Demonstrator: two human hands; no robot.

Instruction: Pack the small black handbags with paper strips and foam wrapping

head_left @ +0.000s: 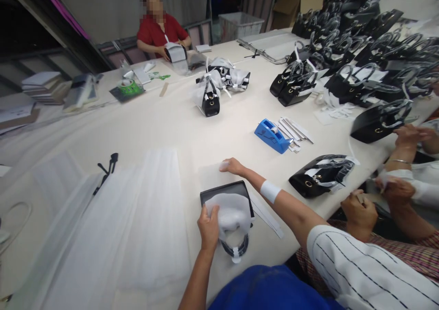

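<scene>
Black handbag [222, 189] lies flat on the white surface [151, 127], directly in front of the wearer, its handles [224, 249] pointing toward the blue-clad body. A translucent white wrapping piece [235, 209] covers much of its upper face.

Left hand [208, 227]: partly closed at the bag's left edge, digits on the white wrapping; cannot tell whether it grips or only presses. Right hand [235, 166]: extended beyond the bag's far edge, fingertips pinched together on the corner of a thin pale sheet [208, 176]. White band [270, 191] around the right forearm.

Surroundings: long white strips [269, 218] just right of the bag; large foam sheets [151, 209] spread to its left. Blue tape dispenser [272, 136] farther out, beside a heap of narrow paper strips [293, 129]. Second black handbag [305, 182] near the right forearm. Across the surface, a co-worker in red [171, 29] handles a partly wrapped bag [176, 53].
</scene>
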